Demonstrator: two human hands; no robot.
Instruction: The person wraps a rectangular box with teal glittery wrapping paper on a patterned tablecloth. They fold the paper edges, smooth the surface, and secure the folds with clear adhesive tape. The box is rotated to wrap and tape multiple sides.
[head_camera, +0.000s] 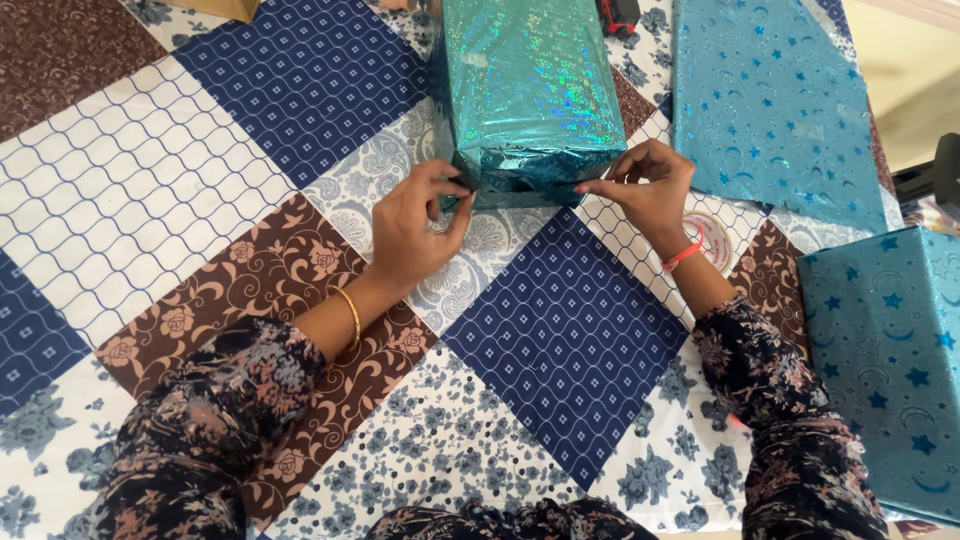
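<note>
Pinching the near end of one shiny teal box (530, 90), both hands work at its folded paper flaps; the left hand (415, 228) grips the left corner fold between thumb and fingers, and the right hand (645, 185) presses fingertips against the right corner, thumb and forefinger closed on the paper edge. The box lies on a patchwork cloth (200, 180), near the top middle of the view, its far end cut off by the frame; one gold bangle (351, 313) sits on the left wrist, one red band (684, 254) on the right wrist. Two things in blue star-printed paper show: one flat sheet (775, 105) just right of the box, its top cut off; one wrapped blue box (890, 370) at the right edge, partly out of view. One roll of tape (715, 240) lies behind the right wrist, half hidden; one small red and black thing (618, 15) at the top edge is too cut off to name; a tan corner (225, 8) at the top left likewise.
</note>
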